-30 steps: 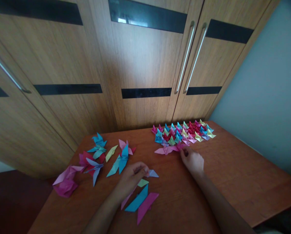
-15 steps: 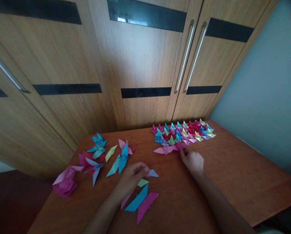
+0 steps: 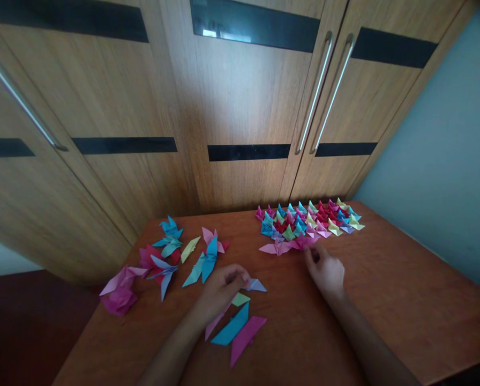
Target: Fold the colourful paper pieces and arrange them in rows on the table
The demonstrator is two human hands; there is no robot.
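My left hand (image 3: 223, 294) is closed in a pinch over the middle of the table, its thumb and fingers at the left end of a lavender folded paper piece (image 3: 257, 286). My right hand (image 3: 327, 272) has its fingers curled at the right wing of a magenta origami crane (image 3: 303, 243). Beside that crane, to its left, lies a pink origami crane (image 3: 278, 247). Below my left hand are a light green folded piece (image 3: 240, 299), a blue one (image 3: 232, 326), a magenta one (image 3: 248, 338) and a partly hidden pink one (image 3: 216, 323).
Behind my right hand stand close rows of small colourful paper cranes (image 3: 304, 220). Loose cranes lie at the left, among them a blue one (image 3: 210, 259) and a magenta one (image 3: 120, 300). A wooden cupboard (image 3: 248, 182) rises behind the table (image 3: 384, 305); a wall (image 3: 436, 187) is right.
The view has turned slightly left, so everything sits a little further right. My right hand's fingers have shifted slightly at the magenta crane. My left hand stays at the lavender piece.
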